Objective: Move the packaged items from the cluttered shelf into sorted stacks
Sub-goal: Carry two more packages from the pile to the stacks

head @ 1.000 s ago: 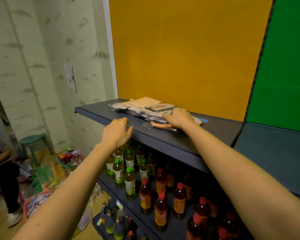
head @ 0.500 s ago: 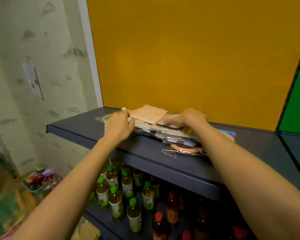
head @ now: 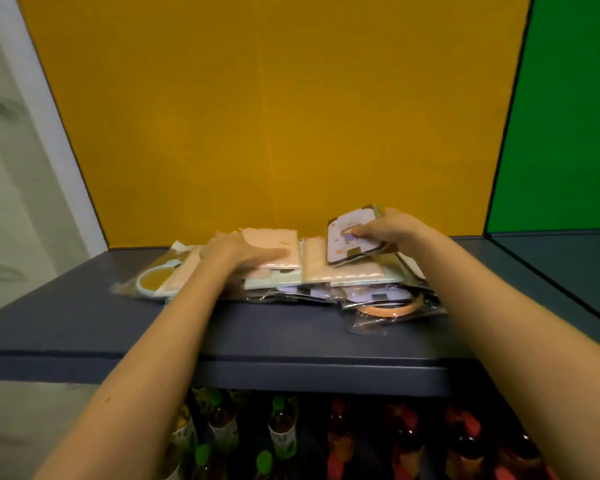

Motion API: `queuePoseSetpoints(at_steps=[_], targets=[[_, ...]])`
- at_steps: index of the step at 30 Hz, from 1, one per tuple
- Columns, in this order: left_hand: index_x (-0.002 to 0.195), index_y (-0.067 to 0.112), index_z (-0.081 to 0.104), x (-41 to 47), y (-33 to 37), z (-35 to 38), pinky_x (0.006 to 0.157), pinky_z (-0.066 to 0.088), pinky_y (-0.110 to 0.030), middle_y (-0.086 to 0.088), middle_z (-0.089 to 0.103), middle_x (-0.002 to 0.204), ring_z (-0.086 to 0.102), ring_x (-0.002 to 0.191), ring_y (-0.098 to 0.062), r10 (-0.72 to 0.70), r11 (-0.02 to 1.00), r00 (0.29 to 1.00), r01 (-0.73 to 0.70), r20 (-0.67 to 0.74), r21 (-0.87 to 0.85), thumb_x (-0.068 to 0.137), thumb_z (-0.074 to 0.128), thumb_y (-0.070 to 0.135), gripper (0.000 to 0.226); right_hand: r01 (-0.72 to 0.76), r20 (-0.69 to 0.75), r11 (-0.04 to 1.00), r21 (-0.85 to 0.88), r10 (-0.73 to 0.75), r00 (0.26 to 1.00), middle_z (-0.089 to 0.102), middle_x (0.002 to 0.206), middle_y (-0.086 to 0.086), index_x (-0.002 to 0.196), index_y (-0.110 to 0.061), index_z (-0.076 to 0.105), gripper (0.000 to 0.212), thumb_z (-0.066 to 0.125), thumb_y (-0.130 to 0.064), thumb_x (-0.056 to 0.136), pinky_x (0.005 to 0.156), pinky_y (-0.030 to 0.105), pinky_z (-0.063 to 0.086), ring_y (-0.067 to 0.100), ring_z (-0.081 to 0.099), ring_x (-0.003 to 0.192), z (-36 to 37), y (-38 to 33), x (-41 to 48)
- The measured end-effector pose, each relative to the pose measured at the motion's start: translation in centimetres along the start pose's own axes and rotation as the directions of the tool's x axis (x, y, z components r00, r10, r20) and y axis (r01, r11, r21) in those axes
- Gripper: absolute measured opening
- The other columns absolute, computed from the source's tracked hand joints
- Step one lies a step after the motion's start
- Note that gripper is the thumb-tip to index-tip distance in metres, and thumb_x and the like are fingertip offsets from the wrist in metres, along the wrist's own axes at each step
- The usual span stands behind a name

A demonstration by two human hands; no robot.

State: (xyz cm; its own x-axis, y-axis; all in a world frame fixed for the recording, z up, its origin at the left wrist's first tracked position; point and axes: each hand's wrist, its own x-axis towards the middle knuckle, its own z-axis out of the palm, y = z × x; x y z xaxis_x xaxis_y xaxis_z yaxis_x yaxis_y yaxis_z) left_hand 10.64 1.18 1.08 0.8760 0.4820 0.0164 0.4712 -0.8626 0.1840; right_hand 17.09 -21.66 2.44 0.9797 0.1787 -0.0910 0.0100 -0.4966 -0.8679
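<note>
A loose pile of flat packaged items [head: 326,282] in clear wrap lies on the dark shelf [head: 84,327] against the yellow back panel. My right hand [head: 390,228] grips a white and purple packaged item [head: 350,240] and tilts it up off the top of the pile. My left hand [head: 239,252] lies flat on a pink packet [head: 278,242] at the pile's left part, fingers stretched out. A round pale-rimmed item [head: 153,280] sticks out at the left end. An orange ring-shaped item [head: 388,310] in wrap sticks out at the front right.
A lower shelf holds several bottles, green-capped [head: 278,403] on the left and red-capped [head: 340,403] on the right. A green panel [head: 561,133] and a second shelf section [head: 568,265] stand to the right. A pale wall [head: 11,168] is on the left.
The view has come closer and turned square to the shelf. My right hand has lifted the white and purple item off the pile. My left hand has slid right onto the pink packet.
</note>
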Motion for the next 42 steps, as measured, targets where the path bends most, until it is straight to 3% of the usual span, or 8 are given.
queuePoseSetpoints(at_steps=[5,9,13,18,25,29,35,42], targets=[[0.147,0.007,0.027,0.3,0.1,-1.4,0.112,0.031,-0.042,-0.011,0.028,0.155,0.033,0.139,-0.033,0.081,0.986,0.993,-0.068,0.082,-0.154,0.068,0.065,0.067,0.106,0.060,-0.146,0.979,0.195,-0.032,0.989,0.061,0.099,0.010,0.113,0.000,0.055,0.030,0.064,-0.011,0.087,0.054,0.021,0.046,0.010,0.055,0.064,0.1,0.6,-1.5],[0.130,-0.001,0.043,1.0,-1.6,-2.6,0.083,0.043,-0.033,-0.007,0.053,0.120,0.052,0.114,-0.030,0.101,0.854,0.991,-0.039,0.092,-0.519,0.069,0.081,0.032,0.080,0.093,-0.218,0.934,0.346,-0.016,0.976,0.060,0.083,0.007,0.073,-0.013,0.046,0.023,0.065,-0.009,0.086,0.061,0.023,0.050,0.011,0.057,0.064,-0.4,1.3,-2.5],[0.094,-0.004,0.059,0.3,-1.9,-4.1,0.039,0.048,-0.015,-0.005,0.068,0.068,0.066,0.052,-0.010,0.302,0.693,0.948,-0.145,0.101,-0.707,0.079,0.070,0.007,0.022,0.085,-0.235,0.889,0.450,0.026,0.972,0.062,0.078,0.005,0.088,-0.008,0.052,0.015,0.067,-0.012,0.085,0.046,0.016,0.051,0.012,0.059,0.064,-1.5,2.4,-3.4],[0.088,0.006,0.059,-1.0,3.6,-3.8,0.043,0.052,-0.014,0.003,0.071,0.061,0.065,0.043,-0.001,0.440,0.393,0.898,-0.213,-0.021,-0.894,0.082,0.063,-0.002,0.011,0.098,-0.280,0.833,0.545,0.071,0.957,0.063,0.076,0.007,0.107,-0.004,0.051,0.025,0.065,-0.009,0.086,0.049,0.021,0.054,0.013,0.063,0.060,-4.9,4.4,-4.8],[0.083,0.008,0.058,-6.3,16.4,0.1,0.044,0.053,-0.016,-0.004,0.068,0.072,0.066,0.049,-0.006,0.553,0.157,0.833,-0.119,-0.013,-0.981,0.084,0.061,-0.003,0.011,0.113,-0.416,0.821,0.560,0.160,0.895,0.060,0.075,0.007,0.114,0.003,0.054,0.026,0.058,-0.005,0.090,0.041,0.017,0.051,0.012,0.059,0.059,-14.2,10.5,-9.6],[0.104,-0.003,0.060,-11.0,24.5,3.0,0.041,0.052,-0.017,-0.012,0.067,0.087,0.062,0.038,-0.002,0.590,0.129,0.807,-0.067,0.022,-0.989,0.085,0.061,-0.002,0.020,0.101,-0.498,0.842,0.530,0.213,0.840,0.059,0.075,0.007,0.118,0.006,0.053,0.031,0.059,-0.005,0.090,0.037,0.013,0.049,0.013,0.057,0.061,-21.4,15.5,-14.0],[0.126,-0.012,0.050,-19.0,35.0,7.0,0.041,0.048,-0.010,-0.021,0.058,0.117,0.060,0.038,-0.003,0.604,0.097,0.794,0.007,0.065,-0.995,0.087,0.056,-0.005,0.040,0.056,-0.564,0.873,0.484,0.263,0.783,0.059,0.072,0.007,0.075,-0.007,0.053,0.016,0.063,-0.006,0.088,0.034,0.012,0.045,0.008,0.061,0.040,-31.3,22.7,-19.4],[0.126,-0.012,0.050,-24.5,44.7,11.1,0.068,0.052,-0.026,-0.022,0.060,0.122,0.059,0.074,-0.019,0.591,0.128,0.799,0.045,0.113,-0.991,0.084,0.060,-0.003,0.044,0.022,-0.605,0.898,0.440,0.279,0.746,0.052,0.064,0.005,0.088,-0.002,0.055,0.010,0.064,-0.007,0.087,0.029,0.010,0.035,0.013,0.053,0.047,-40.6,29.2,-23.5]])
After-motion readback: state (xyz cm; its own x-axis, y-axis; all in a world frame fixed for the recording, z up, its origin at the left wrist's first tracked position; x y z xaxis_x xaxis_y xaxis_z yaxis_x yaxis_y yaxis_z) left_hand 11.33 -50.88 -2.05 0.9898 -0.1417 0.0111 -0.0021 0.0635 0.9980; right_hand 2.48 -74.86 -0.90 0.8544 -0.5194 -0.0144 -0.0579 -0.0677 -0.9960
